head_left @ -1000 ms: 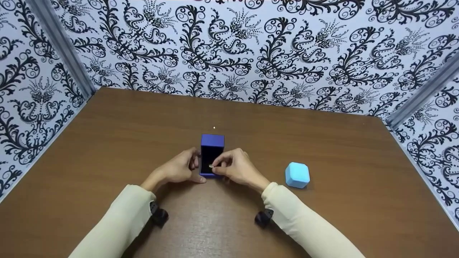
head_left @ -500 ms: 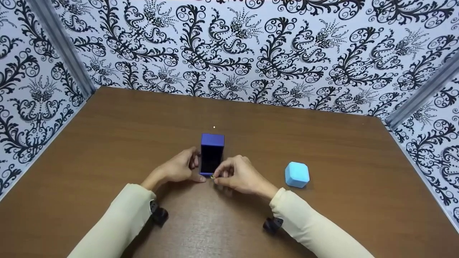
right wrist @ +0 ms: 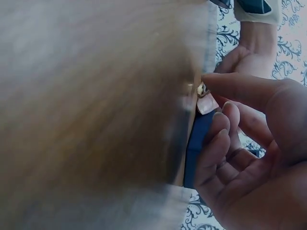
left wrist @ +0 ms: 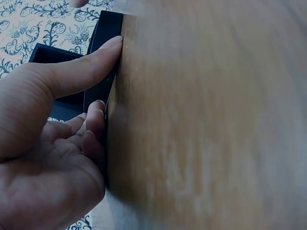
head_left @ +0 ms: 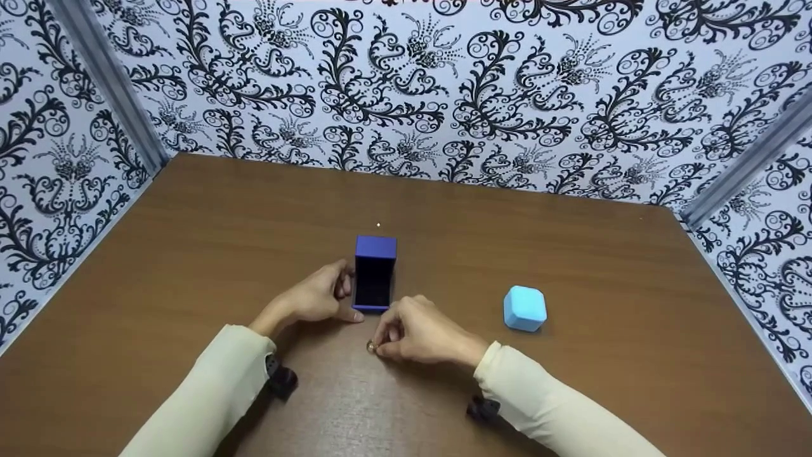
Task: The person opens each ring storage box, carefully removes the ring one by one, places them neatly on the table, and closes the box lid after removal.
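The right hand (head_left: 420,333) pinches a small gold ring (head_left: 371,346) at the tabletop (head_left: 361,412), at six o'clock from the open blue box (head_left: 376,247) that the left hand (head_left: 317,295) holds from nine o'clock, apparently a set-down step calling for gentle release.

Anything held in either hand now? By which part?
Right hand: gold ring, pinched at one edge, part unclear. Left hand: open blue box, gripped at the base's left front corner.

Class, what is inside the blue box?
Only a dark interior shows in the blue box; details cannot be told, and its overhanging top hides the space just beneath. The right hand pinches the gold ring outside.
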`<state>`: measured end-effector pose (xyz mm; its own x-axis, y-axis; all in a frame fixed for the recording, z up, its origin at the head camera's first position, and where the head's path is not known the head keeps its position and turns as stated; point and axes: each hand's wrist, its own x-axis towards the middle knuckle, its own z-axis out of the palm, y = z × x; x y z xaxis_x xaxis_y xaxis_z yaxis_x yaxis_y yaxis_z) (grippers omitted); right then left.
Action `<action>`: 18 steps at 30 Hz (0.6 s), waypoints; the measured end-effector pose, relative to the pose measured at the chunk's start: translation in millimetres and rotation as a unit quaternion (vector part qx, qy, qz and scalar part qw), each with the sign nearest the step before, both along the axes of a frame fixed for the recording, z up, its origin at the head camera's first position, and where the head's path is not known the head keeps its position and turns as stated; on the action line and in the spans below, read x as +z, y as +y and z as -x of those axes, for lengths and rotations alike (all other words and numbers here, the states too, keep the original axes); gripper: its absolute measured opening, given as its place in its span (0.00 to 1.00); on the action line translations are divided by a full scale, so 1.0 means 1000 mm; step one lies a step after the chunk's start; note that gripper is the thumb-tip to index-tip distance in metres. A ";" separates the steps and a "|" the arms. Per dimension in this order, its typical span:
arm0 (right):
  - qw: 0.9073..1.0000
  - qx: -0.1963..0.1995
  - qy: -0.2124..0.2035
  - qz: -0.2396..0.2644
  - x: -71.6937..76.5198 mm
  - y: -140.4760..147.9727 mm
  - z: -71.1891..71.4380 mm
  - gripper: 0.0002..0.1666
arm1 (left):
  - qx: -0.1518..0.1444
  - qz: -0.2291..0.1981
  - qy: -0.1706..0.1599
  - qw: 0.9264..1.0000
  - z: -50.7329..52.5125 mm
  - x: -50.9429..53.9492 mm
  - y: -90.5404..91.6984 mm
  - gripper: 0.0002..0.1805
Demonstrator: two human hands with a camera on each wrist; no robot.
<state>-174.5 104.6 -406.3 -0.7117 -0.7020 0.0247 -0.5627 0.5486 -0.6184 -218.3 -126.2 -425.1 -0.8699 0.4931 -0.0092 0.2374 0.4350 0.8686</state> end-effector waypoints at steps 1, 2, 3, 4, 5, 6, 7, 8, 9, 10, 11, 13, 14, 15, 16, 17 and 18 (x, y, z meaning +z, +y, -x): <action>1.000 0.003 -0.006 -0.003 0.000 -0.001 0.000 0.05 | -0.001 -0.001 -0.002 1.000 0.000 0.000 0.000 0.33; 1.000 0.006 -0.012 -0.005 -0.001 -0.002 -0.001 0.06 | -0.002 -0.003 -0.004 1.000 0.001 0.000 0.000 0.33; 1.000 0.008 -0.015 -0.008 -0.001 -0.002 -0.001 0.06 | -0.001 -0.003 -0.005 1.000 0.001 0.001 0.000 0.33; 1.000 0.010 -0.017 -0.011 -0.001 -0.003 -0.001 0.06 | -0.001 -0.003 -0.006 1.000 0.001 0.000 0.000 0.33; 1.000 0.011 -0.019 -0.013 -0.001 -0.003 -0.001 0.06 | 0.000 -0.003 -0.006 1.000 0.001 0.000 0.000 0.33; 1.000 0.012 -0.021 -0.014 0.000 -0.004 -0.002 0.06 | 0.000 -0.003 -0.006 1.000 0.001 0.000 0.000 0.33; 1.000 0.011 -0.023 -0.016 0.000 -0.004 -0.002 0.06 | -0.001 -0.004 -0.004 1.000 0.001 0.000 0.000 0.33; 0.999 0.011 -0.026 -0.017 0.000 -0.005 -0.002 0.06 | -0.002 -0.006 -0.002 1.000 0.001 0.000 0.000 0.33; 0.999 0.011 -0.027 -0.018 0.000 -0.005 -0.002 0.06 | -0.002 -0.006 -0.001 1.000 0.001 0.000 0.000 0.33; 0.999 0.011 -0.028 -0.020 0.000 -0.005 -0.002 0.06 | -0.003 -0.008 0.001 1.000 0.001 -0.001 0.000 0.33; 0.999 0.010 -0.030 -0.021 0.000 -0.006 -0.002 0.06 | -0.005 -0.009 0.002 1.000 0.001 -0.001 0.000 0.32; 0.999 0.009 -0.031 -0.021 -0.001 -0.006 -0.002 0.06 | -0.006 -0.010 0.004 1.000 0.001 -0.001 0.000 0.32; 0.999 0.009 -0.032 -0.021 -0.001 -0.006 -0.002 0.06 | -0.006 -0.010 0.004 1.000 0.001 -0.001 -0.001 0.32; 0.999 0.008 -0.032 -0.020 -0.001 -0.006 -0.002 0.06 | -0.006 -0.010 0.004 1.000 0.001 -0.002 -0.001 0.32; 0.999 0.008 -0.032 -0.019 -0.001 -0.006 -0.002 0.06 | -0.005 -0.010 0.004 1.000 0.001 -0.002 -0.001 0.32; 0.999 0.009 -0.033 -0.018 -0.001 -0.006 -0.002 0.06 | -0.005 -0.009 0.005 1.000 0.001 -0.002 0.000 0.32; 0.999 0.010 -0.034 -0.017 -0.001 -0.005 -0.002 0.06 | -0.004 -0.008 0.005 1.000 0.001 -0.002 0.000 0.32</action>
